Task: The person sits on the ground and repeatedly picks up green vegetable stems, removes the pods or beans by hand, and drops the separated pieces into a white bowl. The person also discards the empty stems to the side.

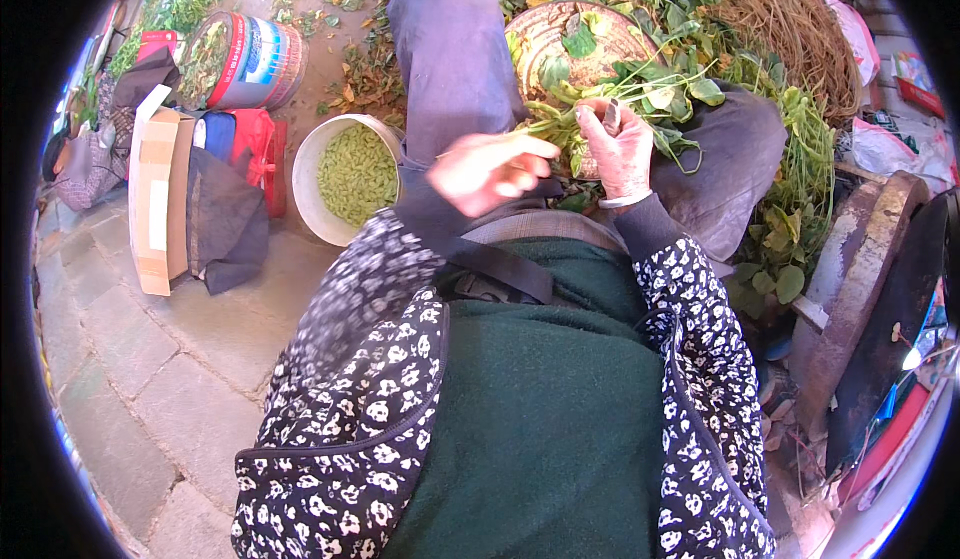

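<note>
My right hand point(619, 146) is closed on the green stems of a leafy bean plant point(570, 120) with pods, over my lap. Its thumb is dark and dirty. To the left of it is my left hand point(491, 172), blurred, fingers apart and slightly curled beside the pods; I see nothing held in it. Behind the plant, between my legs, lies a round, ridged container or lid point(547, 37) with loose leaves on it. A white bucket point(304, 176), partly filled with green pods point(356, 176), stands to the left of my knee.
Uprooted green plants point(799, 161) are heaped around my right leg, with brown dry roots or stalks point(787, 26) behind. At left stand a printed bucket point(259, 60) of leaves and a cardboard box point(169, 199) with dark cloth. A worn wooden piece point(862, 281) is at right.
</note>
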Available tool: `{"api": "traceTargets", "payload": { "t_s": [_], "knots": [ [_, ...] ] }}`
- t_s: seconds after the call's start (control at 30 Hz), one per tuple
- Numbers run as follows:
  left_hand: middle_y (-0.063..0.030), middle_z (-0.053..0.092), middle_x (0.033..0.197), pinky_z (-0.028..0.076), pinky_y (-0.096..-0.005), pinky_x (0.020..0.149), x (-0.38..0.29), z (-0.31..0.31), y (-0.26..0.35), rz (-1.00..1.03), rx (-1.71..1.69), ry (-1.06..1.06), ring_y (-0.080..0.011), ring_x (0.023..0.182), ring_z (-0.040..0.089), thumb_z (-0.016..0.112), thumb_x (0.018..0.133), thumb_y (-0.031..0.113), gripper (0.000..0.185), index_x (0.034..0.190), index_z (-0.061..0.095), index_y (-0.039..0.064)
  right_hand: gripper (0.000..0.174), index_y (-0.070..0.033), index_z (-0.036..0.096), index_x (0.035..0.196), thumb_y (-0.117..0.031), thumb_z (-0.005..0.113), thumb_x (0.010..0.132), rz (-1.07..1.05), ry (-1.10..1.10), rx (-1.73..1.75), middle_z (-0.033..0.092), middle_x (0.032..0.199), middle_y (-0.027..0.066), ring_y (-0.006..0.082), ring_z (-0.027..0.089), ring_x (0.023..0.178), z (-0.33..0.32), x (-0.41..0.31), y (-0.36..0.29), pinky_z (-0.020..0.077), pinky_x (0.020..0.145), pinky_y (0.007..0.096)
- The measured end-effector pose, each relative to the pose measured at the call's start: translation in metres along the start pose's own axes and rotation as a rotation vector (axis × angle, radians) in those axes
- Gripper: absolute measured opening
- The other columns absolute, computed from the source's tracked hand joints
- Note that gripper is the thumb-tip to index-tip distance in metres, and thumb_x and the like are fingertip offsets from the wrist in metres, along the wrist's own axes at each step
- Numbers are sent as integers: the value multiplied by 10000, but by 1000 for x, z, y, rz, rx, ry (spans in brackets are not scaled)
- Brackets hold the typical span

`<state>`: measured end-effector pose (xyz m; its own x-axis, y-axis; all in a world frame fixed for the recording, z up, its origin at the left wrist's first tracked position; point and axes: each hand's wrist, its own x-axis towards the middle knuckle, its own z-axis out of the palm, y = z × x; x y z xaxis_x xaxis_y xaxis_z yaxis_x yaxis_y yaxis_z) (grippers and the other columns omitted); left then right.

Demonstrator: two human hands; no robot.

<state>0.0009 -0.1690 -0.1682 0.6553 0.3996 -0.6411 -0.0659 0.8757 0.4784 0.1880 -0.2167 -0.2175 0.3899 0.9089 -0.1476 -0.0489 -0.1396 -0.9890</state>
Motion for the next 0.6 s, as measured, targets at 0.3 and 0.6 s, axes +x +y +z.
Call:
{"api": "traceTargets", "payload": {
  "t_s": [0.3, 0.6],
  "knots": [
    [24, 580, 716, 431, -232, 552, 76, 14, -44, 20, -217, 400, -94, 621, 534, 563, 854, 312, 201, 879, 580, 113, 112, -24, 636, 849, -64, 645, 745, -160, -293, -406, 590, 729, 96, 185, 565, 623, -8, -30, -29, 443, 584, 278],
    [-70, 602, 716, 443, -266, 585, 58, 23, -23, 1068, 742, 419, -125, 645, 554, 512, 840, 56, 126, 892, 596, -23, 178, -49, 608, 892, -143, 657, 750, -601, -95, -712, 542, 723, 76, 187, 540, 607, 24, 28, -73, 432, 567, 302]
  ]
}}
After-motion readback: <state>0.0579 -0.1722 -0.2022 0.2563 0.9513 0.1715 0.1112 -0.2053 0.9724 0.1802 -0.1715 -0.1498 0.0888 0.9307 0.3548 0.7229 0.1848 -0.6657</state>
